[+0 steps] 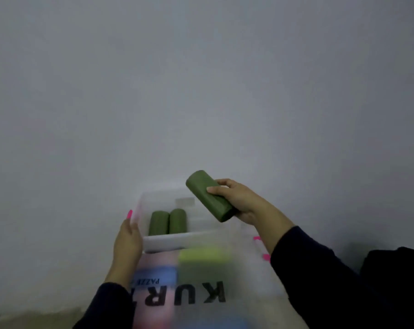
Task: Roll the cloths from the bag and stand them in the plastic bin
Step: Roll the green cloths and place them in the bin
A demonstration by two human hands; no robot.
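My right hand [241, 200] grips a rolled dark green cloth [208, 195], tilted, above the right part of the clear plastic bin [168, 241]. Two more green rolls [159, 223] [177, 220] stand side by side inside the bin near its left end. My left hand [127, 238] touches the bin's left wall with straight fingers. A translucent plastic bag [201, 293] with black lettering lies in front of the bin; a lime green cloth [203, 256] and other coloured cloths show through it, blurred.
A plain pale surface and wall fill the view beyond the bin. Dark sleeves cover both forearms. A dark garment [396, 281] lies at the lower right. A beige strip [30, 319] shows at the lower left edge.
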